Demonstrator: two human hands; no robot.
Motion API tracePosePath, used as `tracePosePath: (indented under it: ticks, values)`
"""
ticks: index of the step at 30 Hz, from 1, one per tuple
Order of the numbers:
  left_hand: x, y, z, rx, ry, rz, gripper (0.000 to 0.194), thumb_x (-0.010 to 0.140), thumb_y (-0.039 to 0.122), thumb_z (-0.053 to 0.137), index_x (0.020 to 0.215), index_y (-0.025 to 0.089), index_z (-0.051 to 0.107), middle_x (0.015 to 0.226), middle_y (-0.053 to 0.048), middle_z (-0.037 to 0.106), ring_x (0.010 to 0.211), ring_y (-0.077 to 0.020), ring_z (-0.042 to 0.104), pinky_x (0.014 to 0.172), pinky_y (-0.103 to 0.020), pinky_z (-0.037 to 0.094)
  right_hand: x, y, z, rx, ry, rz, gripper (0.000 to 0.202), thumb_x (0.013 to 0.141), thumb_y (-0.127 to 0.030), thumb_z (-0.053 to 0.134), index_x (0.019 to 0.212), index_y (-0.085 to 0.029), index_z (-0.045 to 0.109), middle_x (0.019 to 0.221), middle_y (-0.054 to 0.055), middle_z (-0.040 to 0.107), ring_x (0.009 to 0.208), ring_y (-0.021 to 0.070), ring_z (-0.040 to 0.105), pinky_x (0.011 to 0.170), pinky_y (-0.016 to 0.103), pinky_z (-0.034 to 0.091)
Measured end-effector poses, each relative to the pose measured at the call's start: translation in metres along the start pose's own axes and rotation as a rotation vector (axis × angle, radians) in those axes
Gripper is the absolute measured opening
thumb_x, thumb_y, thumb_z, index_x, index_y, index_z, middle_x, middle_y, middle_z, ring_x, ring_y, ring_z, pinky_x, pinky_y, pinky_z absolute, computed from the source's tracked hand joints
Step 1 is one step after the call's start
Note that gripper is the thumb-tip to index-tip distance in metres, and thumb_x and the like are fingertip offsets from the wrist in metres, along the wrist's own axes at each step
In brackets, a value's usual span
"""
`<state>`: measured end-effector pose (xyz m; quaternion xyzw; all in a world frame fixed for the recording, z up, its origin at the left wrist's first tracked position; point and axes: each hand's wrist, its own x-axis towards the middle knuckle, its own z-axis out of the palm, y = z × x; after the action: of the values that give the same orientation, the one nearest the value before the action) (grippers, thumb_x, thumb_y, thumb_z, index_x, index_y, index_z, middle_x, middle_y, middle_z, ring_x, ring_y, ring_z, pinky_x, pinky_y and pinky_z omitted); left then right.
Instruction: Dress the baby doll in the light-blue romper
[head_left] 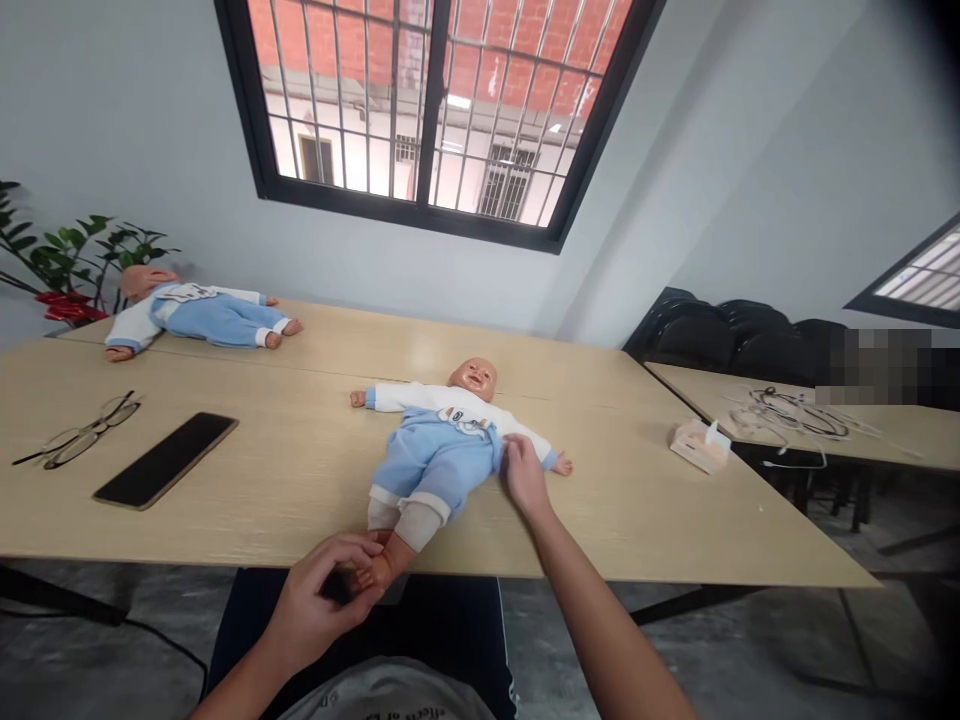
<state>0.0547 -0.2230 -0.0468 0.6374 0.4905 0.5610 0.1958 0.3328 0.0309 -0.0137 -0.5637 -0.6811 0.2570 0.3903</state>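
A baby doll (442, 450) in a white top and blue trousers lies face up on the wooden table (637, 510), its head toward the window and its legs toward me. My left hand (326, 595) is wrapped round the doll's feet at the table's front edge; something dark shows between the thumb and fingers, too unclear to name. White cloth covers the doll's lower legs. With bent fingers, my right hand (523, 472) pinches the blue clothing at the doll's side, near the waist, just below its outstretched arm.
A second doll (217, 310) lies at the back left near a plant (75, 255). Glasses (86, 432) and a black phone (166, 460) rest on the left. On the right are a tissue pack (700, 445), tangled cables (795, 415) on another table, and black chairs (694, 330).
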Motion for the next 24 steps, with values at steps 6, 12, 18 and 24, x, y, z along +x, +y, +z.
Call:
tracePosePath:
  ticks: [6, 12, 18, 24]
  values:
    - [-0.001, 0.000, 0.002, 0.021, -0.009, 0.016, 0.017, 0.089, 0.016, 0.071, 0.101, 0.024, 0.062, 0.110, -0.008, 0.074, 0.109, -0.0243, 0.073, 0.091, -0.037, 0.062, -0.013, 0.006, -0.008, -0.148, -0.143, -0.092, 0.022, 0.090, -0.033, 0.049, 0.094, -0.018, 0.066, 0.086, 0.006, 0.072, 0.082, 0.0232, 0.065, 0.079, 0.033, 0.049]
    - [0.009, 0.015, 0.005, 0.141, -0.086, 0.195, 0.026, 0.084, 0.012, 0.072, 0.104, 0.025, 0.062, 0.103, -0.005, 0.074, 0.106, -0.0226, 0.072, 0.094, -0.037, 0.061, -0.002, -0.003, -0.005, -0.246, -0.005, -0.063, 0.019, 0.091, -0.026, 0.049, 0.097, -0.019, 0.065, 0.100, 0.010, 0.072, 0.092, 0.0252, 0.066, 0.084, 0.035, 0.048]
    - [0.030, 0.036, 0.048, 0.239, -0.260, 0.360, 0.021, 0.086, 0.019, 0.077, 0.096, 0.022, 0.059, 0.095, -0.003, 0.072, 0.087, -0.0191, 0.070, 0.081, -0.033, 0.058, -0.001, -0.022, 0.001, -0.163, 0.048, -0.251, 0.043, 0.099, -0.040, 0.047, 0.133, -0.016, 0.060, 0.124, 0.015, 0.071, 0.112, 0.0286, 0.064, 0.101, 0.042, 0.048]
    - [0.036, 0.052, 0.108, 0.447, -0.377, 0.397, 0.033, 0.084, 0.038, 0.083, 0.097, 0.020, 0.058, 0.096, -0.003, 0.070, 0.084, -0.0213, 0.067, 0.073, -0.035, 0.056, 0.047, -0.010, -0.005, -0.173, 0.037, -0.264, 0.031, 0.094, -0.029, 0.046, 0.109, -0.016, 0.069, 0.115, 0.016, 0.072, 0.110, 0.0288, 0.064, 0.102, 0.045, 0.048]
